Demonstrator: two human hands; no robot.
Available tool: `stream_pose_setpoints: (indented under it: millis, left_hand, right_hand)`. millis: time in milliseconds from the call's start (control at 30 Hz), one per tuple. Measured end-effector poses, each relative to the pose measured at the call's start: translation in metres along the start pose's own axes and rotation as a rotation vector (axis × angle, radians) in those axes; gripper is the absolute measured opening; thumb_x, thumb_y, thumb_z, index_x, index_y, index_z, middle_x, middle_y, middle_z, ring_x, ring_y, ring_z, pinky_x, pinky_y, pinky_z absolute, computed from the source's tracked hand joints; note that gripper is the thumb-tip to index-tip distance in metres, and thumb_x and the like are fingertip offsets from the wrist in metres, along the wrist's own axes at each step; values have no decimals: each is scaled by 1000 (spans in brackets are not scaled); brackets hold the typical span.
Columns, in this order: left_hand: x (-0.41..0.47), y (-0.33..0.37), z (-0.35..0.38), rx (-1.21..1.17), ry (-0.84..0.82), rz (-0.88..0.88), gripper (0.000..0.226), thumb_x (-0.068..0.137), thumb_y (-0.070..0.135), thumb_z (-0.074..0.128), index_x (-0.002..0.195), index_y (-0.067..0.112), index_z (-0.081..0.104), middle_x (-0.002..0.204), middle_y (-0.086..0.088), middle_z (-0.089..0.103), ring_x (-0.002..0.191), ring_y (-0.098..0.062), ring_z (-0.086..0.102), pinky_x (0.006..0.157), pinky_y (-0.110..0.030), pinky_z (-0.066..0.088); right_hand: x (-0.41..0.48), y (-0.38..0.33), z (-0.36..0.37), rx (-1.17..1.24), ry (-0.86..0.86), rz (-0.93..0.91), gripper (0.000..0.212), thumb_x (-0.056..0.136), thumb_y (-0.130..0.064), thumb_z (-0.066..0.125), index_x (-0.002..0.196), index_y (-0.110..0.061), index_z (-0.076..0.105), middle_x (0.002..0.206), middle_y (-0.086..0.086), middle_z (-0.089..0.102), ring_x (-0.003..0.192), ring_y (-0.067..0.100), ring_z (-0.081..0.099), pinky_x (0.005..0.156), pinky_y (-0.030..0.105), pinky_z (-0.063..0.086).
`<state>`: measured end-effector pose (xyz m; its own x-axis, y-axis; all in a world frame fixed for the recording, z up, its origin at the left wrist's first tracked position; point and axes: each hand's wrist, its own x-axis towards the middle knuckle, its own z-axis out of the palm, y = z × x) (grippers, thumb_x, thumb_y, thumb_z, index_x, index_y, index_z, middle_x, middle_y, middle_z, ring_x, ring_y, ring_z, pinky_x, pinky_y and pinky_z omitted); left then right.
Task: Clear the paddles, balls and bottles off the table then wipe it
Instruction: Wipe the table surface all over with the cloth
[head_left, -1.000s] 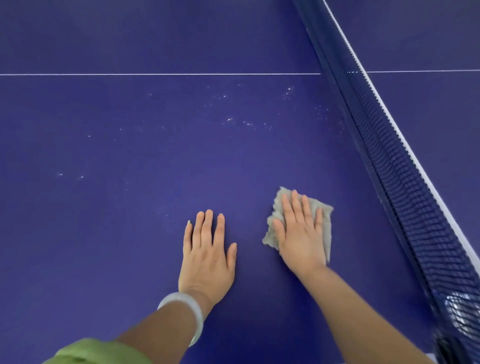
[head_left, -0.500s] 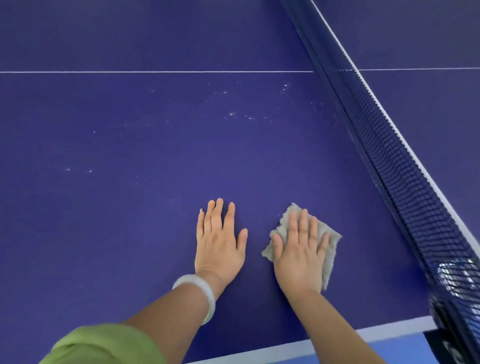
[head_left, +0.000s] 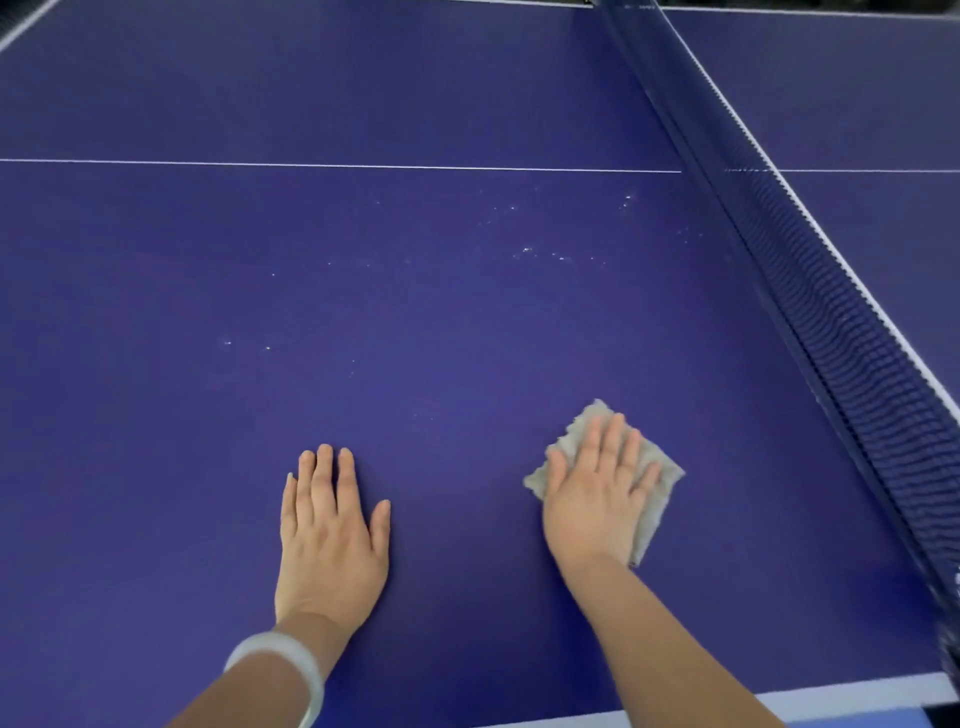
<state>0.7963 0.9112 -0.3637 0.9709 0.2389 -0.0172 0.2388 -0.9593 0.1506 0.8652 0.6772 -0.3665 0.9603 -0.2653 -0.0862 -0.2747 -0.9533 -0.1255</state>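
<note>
Flat on the table (head_left: 415, 322), both hands press palm-down near its near edge. The left hand (head_left: 332, 540) lies bare on the blue surface, fingers straight and close together, thumb angled out to the right; it holds nothing. A pale bangle (head_left: 291, 662) circles that wrist. The right hand (head_left: 597, 493) is spread open on top of a beige cloth (head_left: 660, 480), fingers extended and slightly fanned, pinning it to the surface rather than gripping it. Cloth corners stick out beyond the fingertips, to the left of the thumb and along the right side of the palm. The two hands are well apart, with bare blue between them.

Small white specks (head_left: 527, 250) are scattered over the surface beyond the hands, thicker toward the net (head_left: 810, 291); they may be dust or droplets, too small to tell. A thin white line (head_left: 311, 165) crosses the table farther away. The net runs diagonally along the right side, near the cloth but not touching it. A white border (head_left: 857, 699) marks the near edge at lower right.
</note>
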Motion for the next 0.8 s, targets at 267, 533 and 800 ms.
stream_pose_setpoints:
  millis: [267, 533, 800]
  left_hand:
    - [0, -1, 0, 57, -23, -11, 71, 98, 47, 13, 150, 1, 29, 156, -19, 29, 148, -33, 19, 120, -48, 17]
    - [0, 2, -1, 62, -50, -26, 70, 98, 45, 14, 149, 1, 30, 155, -20, 30, 147, -34, 20, 119, -51, 21]
    - [2, 3, -4, 81, -52, -25, 70, 97, 46, 11, 151, 3, 27, 157, -18, 27, 148, -32, 18, 121, -47, 18]
  right_hand:
    - [42, 25, -6, -155, -62, -569, 60, 101, -50, 11, 155, -28, -5, 163, -10, -9, 147, 6, -15, 121, 40, -9]
    - [26, 63, -11, 69, 48, 304, 65, 102, -47, 19, 156, -13, 6, 163, 10, 10, 150, 29, 5, 119, 58, 4]
    - [18, -100, 6, -120, -129, -717, 64, 99, -54, 6, 154, -25, -11, 161, -5, -19, 148, 15, -19, 120, 45, -14]
